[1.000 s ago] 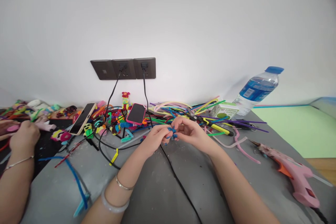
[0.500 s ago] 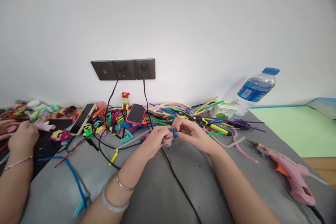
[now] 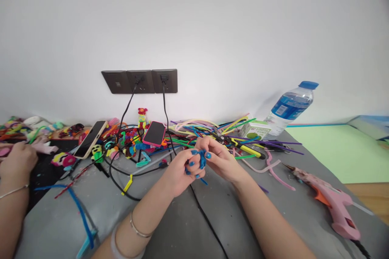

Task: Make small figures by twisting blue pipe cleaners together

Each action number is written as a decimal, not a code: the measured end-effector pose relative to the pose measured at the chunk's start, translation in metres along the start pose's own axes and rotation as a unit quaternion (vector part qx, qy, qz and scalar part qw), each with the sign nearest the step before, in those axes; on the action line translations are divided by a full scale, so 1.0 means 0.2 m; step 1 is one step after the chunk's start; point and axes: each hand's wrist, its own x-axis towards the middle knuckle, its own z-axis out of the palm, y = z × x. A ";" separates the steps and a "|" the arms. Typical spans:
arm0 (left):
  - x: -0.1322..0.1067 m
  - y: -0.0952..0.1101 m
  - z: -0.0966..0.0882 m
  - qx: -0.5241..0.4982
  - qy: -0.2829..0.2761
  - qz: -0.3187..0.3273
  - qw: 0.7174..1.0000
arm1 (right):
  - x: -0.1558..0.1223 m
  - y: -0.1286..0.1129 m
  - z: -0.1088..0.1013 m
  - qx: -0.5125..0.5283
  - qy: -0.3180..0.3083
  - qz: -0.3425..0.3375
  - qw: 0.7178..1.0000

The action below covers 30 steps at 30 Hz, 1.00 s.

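Both hands meet above the middle of the grey table point(image 3: 164, 214). My left hand point(image 3: 184, 170) is curled, its fingers wrapped round a blue pipe cleaner point(image 3: 202, 159) that is bent into a small shape. One end of it pokes out below the fingers. My right hand point(image 3: 217, 158) pinches the same blue piece from the other side between thumb and forefinger. Part of the piece is hidden inside the left fingers. Behind the hands lies a heap of loose pipe cleaners point(image 3: 197, 123) in many colours, with yellow-and-black pliers point(image 3: 247, 148) on it.
A pink glue gun point(image 3: 331, 202) lies on the right. A water bottle point(image 3: 291, 107) leans against the wall beside a small box point(image 3: 254, 129). Two phones point(image 3: 154, 132), black cables point(image 3: 209, 222) and pipe-cleaner figures point(image 3: 142, 117) lie at the left. Another person's hand point(image 3: 20, 162) works at far left.
My left hand has turned so that more of the blue pipe cleaner shows between the hands, its end now sticking out below. The whole view has shifted slightly.
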 end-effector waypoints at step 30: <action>0.03 0.01 -0.04 0.185 0.086 0.053 0.978 | 0.00 0.01 0.03 0.028 -0.004 0.041 0.999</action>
